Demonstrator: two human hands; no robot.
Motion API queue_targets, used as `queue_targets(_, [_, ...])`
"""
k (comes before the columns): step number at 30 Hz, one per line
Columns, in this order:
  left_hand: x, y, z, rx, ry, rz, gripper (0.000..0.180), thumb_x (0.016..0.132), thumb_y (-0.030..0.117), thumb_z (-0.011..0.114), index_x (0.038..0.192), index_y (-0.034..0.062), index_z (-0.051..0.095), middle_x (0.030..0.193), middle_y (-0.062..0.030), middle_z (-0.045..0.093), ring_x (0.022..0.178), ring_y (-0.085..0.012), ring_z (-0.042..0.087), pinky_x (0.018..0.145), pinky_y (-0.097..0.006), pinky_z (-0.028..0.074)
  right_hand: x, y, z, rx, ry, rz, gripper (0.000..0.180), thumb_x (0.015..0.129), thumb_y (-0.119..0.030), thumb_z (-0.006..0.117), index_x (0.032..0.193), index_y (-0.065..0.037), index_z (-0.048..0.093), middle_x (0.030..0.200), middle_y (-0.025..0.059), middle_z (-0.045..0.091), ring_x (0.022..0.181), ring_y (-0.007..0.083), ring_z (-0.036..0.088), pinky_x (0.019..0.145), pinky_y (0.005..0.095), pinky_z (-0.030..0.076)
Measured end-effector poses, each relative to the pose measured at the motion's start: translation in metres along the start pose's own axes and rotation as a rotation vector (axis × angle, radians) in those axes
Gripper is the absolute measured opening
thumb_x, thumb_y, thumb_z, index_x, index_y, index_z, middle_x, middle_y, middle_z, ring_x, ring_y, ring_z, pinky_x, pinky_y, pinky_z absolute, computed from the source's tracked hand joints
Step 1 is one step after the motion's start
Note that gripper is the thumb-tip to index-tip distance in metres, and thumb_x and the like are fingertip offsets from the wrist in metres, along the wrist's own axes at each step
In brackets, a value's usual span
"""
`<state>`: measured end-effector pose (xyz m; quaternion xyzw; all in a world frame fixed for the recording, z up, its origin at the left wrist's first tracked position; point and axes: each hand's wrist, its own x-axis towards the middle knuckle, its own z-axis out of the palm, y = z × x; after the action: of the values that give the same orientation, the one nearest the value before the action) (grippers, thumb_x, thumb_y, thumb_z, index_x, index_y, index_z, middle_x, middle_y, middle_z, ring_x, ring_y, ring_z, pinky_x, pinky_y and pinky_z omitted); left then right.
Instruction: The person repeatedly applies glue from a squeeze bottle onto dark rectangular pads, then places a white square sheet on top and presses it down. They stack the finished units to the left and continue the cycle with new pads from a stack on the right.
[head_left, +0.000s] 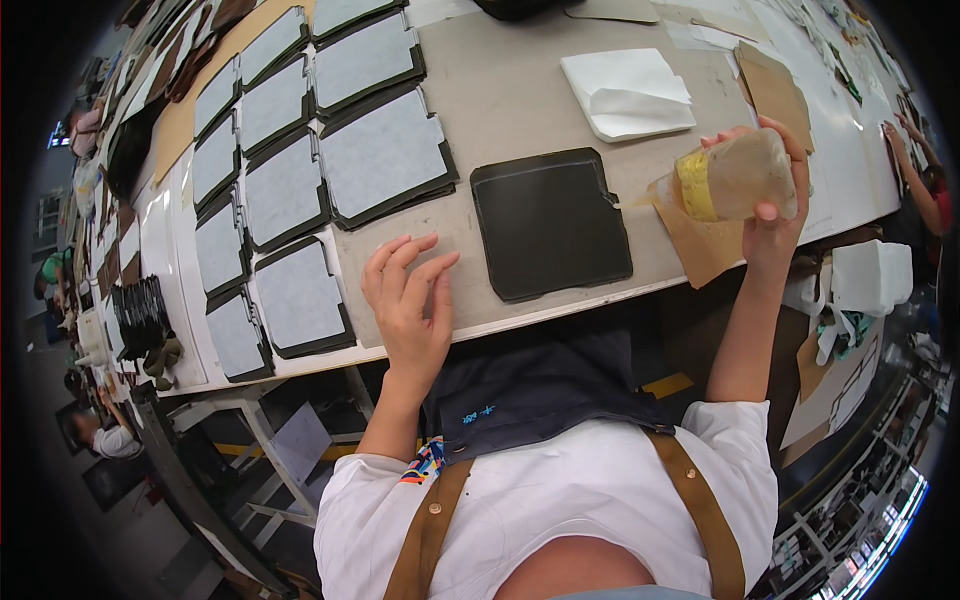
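Observation:
A black, roughly square panel [552, 225] with a notched right edge lies flat on the table before me. My right hand [778, 190] is wrapped round a translucent squeeze bottle [742, 178] with a yellow band. The bottle is tipped on its side, its narrow tip pointing left at the panel's right edge. Whether anything flows from it, I cannot tell. To the left of the panel my left hand [408, 295] hovers with fingers apart and nothing in them. Beneath the bottle lies a piece of brown paper [700, 245].
Several black panels with pale grey sheets [385, 155] lie in rows and small stacks at the left. A folded white cloth or paper [628, 95] sits beyond the black panel. Brown card [775, 95] lies at the far right. Another person's hands [905, 150] reach in at the right edge.

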<state>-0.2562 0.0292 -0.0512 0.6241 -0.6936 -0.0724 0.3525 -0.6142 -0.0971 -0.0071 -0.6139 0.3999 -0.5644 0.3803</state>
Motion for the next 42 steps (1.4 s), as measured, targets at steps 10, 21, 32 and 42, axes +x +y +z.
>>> queue_targets(10, [0.000, 0.000, 0.001, 0.006, 0.011, -0.001, 0.021, 0.085, 0.000, 0.069, 0.103, 0.0097, 0.075, 0.123, -0.0061, 0.067, 0.125, -0.0318, 0.053, 0.107, -0.044, 0.037, -0.014, -0.005, -0.008, 0.000, -0.007, 0.051, 0.110, 0.069, -0.068, 0.083, 0.142, 0.004, 0.041, 0.118, 0.0218, 0.063, 0.110, 0.0361, 0.067, 0.101, 0.0516, 0.054])
queue_targets(21, [0.000, 0.000, 0.000, 0.029, -0.016, 0.005, 0.021, 0.088, -0.003, 0.065, 0.105, 0.0065, 0.074, 0.125, -0.0087, 0.067, 0.129, -0.0322, 0.051, 0.110, -0.044, 0.037, -0.011, -0.002, 0.008, 0.100, -0.005, 0.034, 0.103, 0.070, -0.065, 0.084, 0.138, 0.003, 0.049, 0.112, 0.0164, 0.067, 0.106, 0.0292, 0.069, 0.096, 0.0454, 0.056])
queue_targets(32, [-0.001, 0.000, 0.002, 0.030, 0.023, 0.010, 0.021, 0.084, -0.001, 0.070, 0.102, 0.0091, 0.075, 0.122, -0.0066, 0.068, 0.125, -0.0321, 0.054, 0.107, -0.045, 0.036, -0.034, -0.008, -0.003, 0.051, 0.015, 0.158, 0.118, 0.061, -0.076, 0.081, 0.142, 0.001, 0.042, 0.114, 0.0180, 0.064, 0.106, 0.0351, 0.069, 0.096, 0.0491, 0.056])
queue_targets(42, [-0.002, 0.000, 0.000, 0.043, 0.005, 0.000, 0.020, 0.089, -0.001, 0.064, 0.105, 0.0058, 0.075, 0.124, -0.0089, 0.067, 0.129, -0.0324, 0.051, 0.110, -0.044, 0.037, -0.112, -0.020, 0.011, 0.235, 0.620, 0.241, 0.106, 0.080, -0.074, 0.071, 0.150, -0.002, 0.036, 0.134, 0.0228, 0.055, 0.129, 0.0428, 0.056, 0.107, 0.0521, 0.049])
